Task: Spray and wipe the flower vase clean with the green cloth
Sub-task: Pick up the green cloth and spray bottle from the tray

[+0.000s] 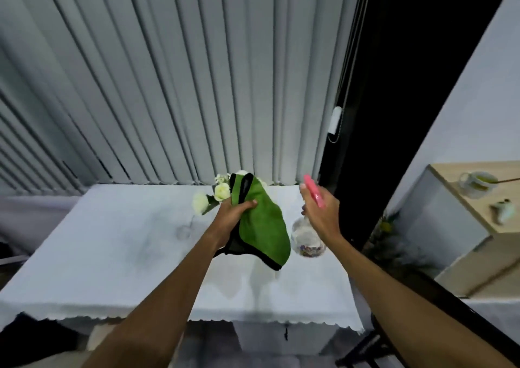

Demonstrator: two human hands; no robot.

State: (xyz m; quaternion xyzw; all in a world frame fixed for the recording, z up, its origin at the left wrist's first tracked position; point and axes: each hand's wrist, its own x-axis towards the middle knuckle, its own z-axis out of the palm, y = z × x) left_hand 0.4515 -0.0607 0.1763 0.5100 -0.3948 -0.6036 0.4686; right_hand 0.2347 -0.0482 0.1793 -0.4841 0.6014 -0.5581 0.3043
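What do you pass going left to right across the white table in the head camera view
White flowers → left hand → green cloth → clear spray bottle with the right hand on its pink trigger.

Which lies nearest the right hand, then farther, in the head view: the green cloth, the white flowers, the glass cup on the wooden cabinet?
1. green cloth, just left, held in the left hand.
2. white flowers, farther left, behind the cloth.
3. glass cup, far right on the wooden cabinet.

Measured from the right hand.

Two bare, sleeveless forearms (157, 297)
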